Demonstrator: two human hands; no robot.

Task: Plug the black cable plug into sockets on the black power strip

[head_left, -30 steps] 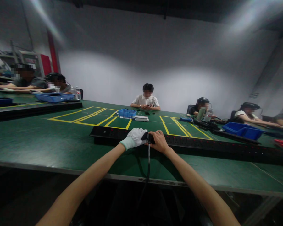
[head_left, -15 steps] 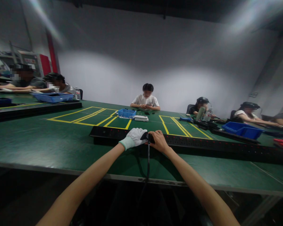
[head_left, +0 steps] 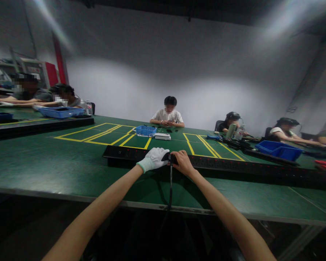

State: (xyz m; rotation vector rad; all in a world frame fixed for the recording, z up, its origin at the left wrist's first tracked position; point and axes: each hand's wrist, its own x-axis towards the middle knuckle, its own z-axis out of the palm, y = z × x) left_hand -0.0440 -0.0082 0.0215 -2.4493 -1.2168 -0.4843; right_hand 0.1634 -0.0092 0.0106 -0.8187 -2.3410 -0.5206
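A long black power strip [head_left: 220,164] lies across the green table [head_left: 78,166]. My left hand [head_left: 154,158], in a white glove with a mint cuff, is closed on the left side of a black plug [head_left: 168,157] at the strip. From the right, my bare right hand [head_left: 182,162] has its fingers closed round the same plug. A black cable [head_left: 171,185] hangs from the plug over the table's front edge. The fingers partly hide the plug, and whether it sits fully in a socket cannot be made out.
Beyond the strip are yellow tape lines, a light blue basket [head_left: 146,130] and a white box [head_left: 162,136]. A dark blue bin [head_left: 279,150] stands at right, a blue tray [head_left: 62,112] at left. A person [head_left: 168,115] sits opposite; others sit on both sides.
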